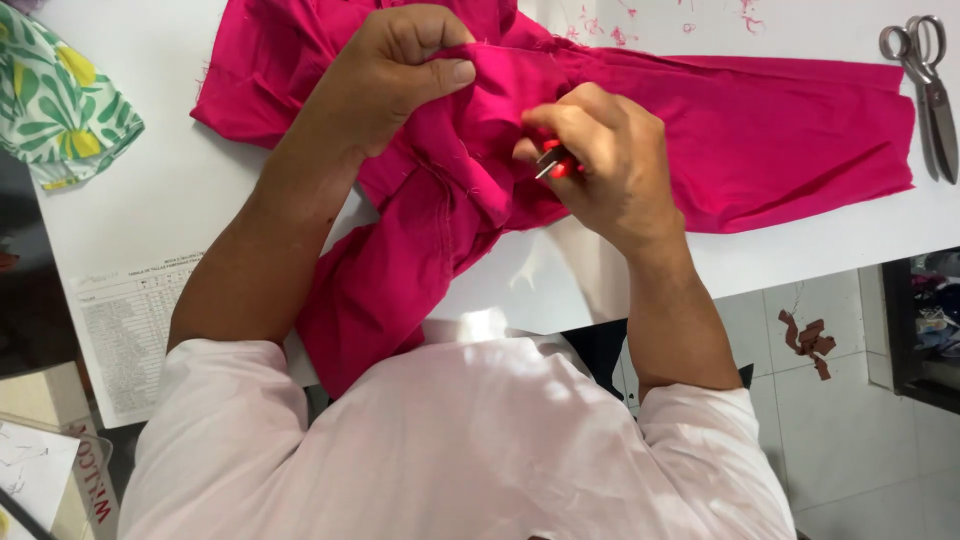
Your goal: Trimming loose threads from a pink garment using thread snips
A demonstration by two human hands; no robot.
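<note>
Mid seam-trimming: left hand [395, 70] pinched the pink fabric [760, 140] taut; right hand [600, 160] gripped small red snips [553, 163] at the seam. Next cut probably needs steady tension.

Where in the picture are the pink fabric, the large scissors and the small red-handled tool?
pink fabric [780, 130], head view, on the flat stretch at the right.
large scissors [938, 105], head view, on the closed blades.
small red-handled tool [553, 163], head view, on the metal and red part showing in the right hand [600, 160].
</note>
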